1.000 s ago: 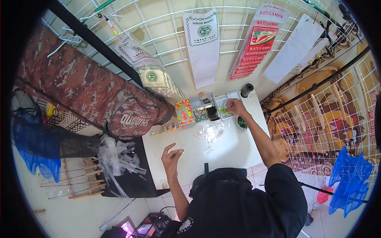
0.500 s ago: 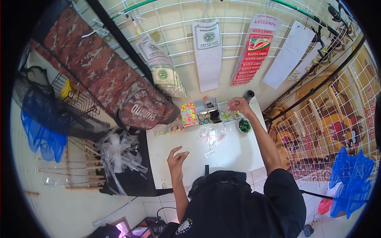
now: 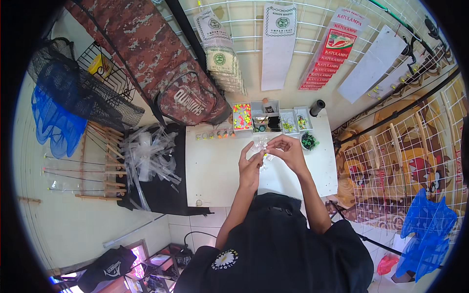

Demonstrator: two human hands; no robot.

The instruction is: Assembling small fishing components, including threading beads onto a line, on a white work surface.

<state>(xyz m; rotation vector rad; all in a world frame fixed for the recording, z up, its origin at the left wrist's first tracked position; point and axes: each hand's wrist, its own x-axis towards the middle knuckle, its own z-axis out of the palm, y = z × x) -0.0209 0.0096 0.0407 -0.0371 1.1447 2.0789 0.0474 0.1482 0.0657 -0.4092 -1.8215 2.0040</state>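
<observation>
My two hands meet above the middle of the white table. My left hand [image 3: 250,168] pinches what looks like a small clear plastic bag [image 3: 266,155] with a yellow bit showing in it. My right hand [image 3: 289,152] has its fingertips pressed together at the bag's upper end; whether it also holds something tiny is hidden. Behind the hands lies a loose pile of small clear bags [image 3: 259,142], partly covered by them. Farther back, a box of bright red, yellow and orange pieces [image 3: 242,116] stands beside white trays of small yellow-green pieces [image 3: 288,122].
A row of small packed pieces [image 3: 215,134] lies at the table's back left. A pot of green bits [image 3: 309,141] and a black cylinder [image 3: 318,107] stand at the back right. A camouflage bag [image 3: 188,97] leans at the left, near crumpled clear plastic [image 3: 149,158].
My right hand has come from the trays at the back right to my left hand. The left hand has moved right, toward the middle. The view has shifted.
</observation>
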